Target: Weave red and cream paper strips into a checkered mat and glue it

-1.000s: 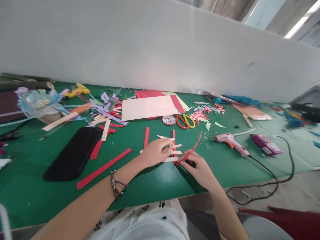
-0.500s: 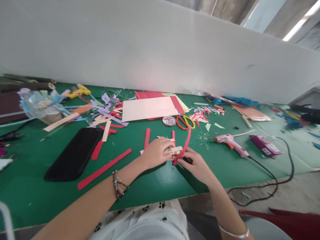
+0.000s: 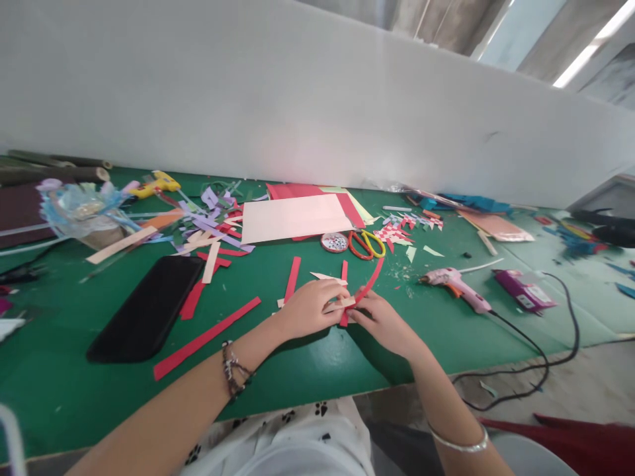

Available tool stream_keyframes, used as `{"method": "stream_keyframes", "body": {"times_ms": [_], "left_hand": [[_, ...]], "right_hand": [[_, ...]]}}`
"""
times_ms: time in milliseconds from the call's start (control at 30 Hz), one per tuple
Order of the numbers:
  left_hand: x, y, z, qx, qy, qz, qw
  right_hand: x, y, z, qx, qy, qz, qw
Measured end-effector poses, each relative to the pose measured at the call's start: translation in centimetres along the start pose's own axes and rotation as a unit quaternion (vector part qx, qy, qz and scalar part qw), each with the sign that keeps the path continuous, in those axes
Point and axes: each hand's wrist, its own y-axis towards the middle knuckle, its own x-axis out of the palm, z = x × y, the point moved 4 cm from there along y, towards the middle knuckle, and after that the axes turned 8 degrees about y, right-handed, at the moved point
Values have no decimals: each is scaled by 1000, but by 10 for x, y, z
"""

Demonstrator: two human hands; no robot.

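Note:
Close together over the green table (image 3: 317,370), my two hands work on crossed paper strips. My left hand (image 3: 311,307) pinches a cream strip (image 3: 340,304) between thumb and fingers. My right hand (image 3: 381,320) grips the lower end of a red strip (image 3: 371,279), whose free end curves up and right. The red strip meets the cream one between my fingertips. Under and around my hands lie more red and cream strips, including an upright red one (image 3: 344,271) and another red one (image 3: 292,280) left of my fingers. My fingers partly cover where the strips cross.
A black phone (image 3: 146,309) and a long red strip (image 3: 208,337) lie left. Behind are a cream sheet (image 3: 296,218), scissors (image 3: 361,245) and a round container (image 3: 334,242). At right are a pink glue gun (image 3: 459,288), its cable and a purple box (image 3: 524,291). Paper scraps lie about.
My right hand has moved slightly left and up, closer to my left hand. The red strip's lower end has shifted against the cream strip, which now lies flatter.

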Motion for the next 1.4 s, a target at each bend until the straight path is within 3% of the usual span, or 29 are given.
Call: {"method": "stream_keyframes", "body": {"times_ms": [433, 733, 933, 1067, 1200, 1400], "left_hand": [[-4, 0, -7, -77, -89, 61, 991], [-4, -1, -8, -73, -77, 60, 993], [-15, 0, 2, -17, 58, -28, 998], [-36, -7, 7, -3, 193, -51, 980], [-52, -34, -10, -66, 242, -73, 965], [-40, -74, -38, -114, 244, -140, 953]], "right_hand": [[6, 3, 7, 65, 2, 37, 997], [4, 5, 3, 62, -43, 74, 994], [-3, -4, 10, 35, -21, 131, 991], [-4, -16, 11, 34, -5, 165, 986], [-1, -18, 2, -10, -32, 107, 994], [7, -15, 5, 13, -109, 28, 994]]}}
